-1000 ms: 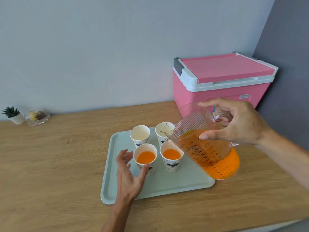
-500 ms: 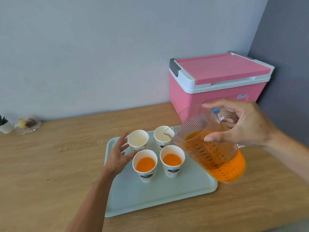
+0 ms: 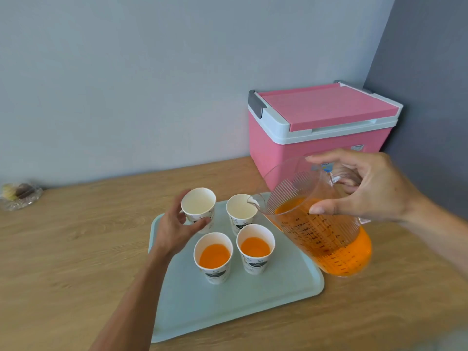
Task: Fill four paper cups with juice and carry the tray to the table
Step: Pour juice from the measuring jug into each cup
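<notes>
Four paper cups stand on a pale green tray (image 3: 228,310). The two near cups, the left (image 3: 213,257) and the right (image 3: 255,248), hold orange juice. Both far cups are empty: the far left cup (image 3: 198,203) and the far right cup (image 3: 240,210). My left hand (image 3: 174,228) grips the far left cup round its side. My right hand (image 3: 362,188) holds a clear ribbed measuring jug (image 3: 321,224) of orange juice by the handle. The jug is tilted, its spout over the far right cup's rim. No juice is seen flowing.
A pink cooler box (image 3: 319,130) with a white rim stands at the back right against the walls. A small glass dish (image 3: 19,197) sits at the far left on the wooden counter (image 3: 76,244). The jug's base hangs just right of the tray.
My left hand has left the near left cup, moved to the far left cup and closed round it. The jug has stayed tilted over the far right cup.
</notes>
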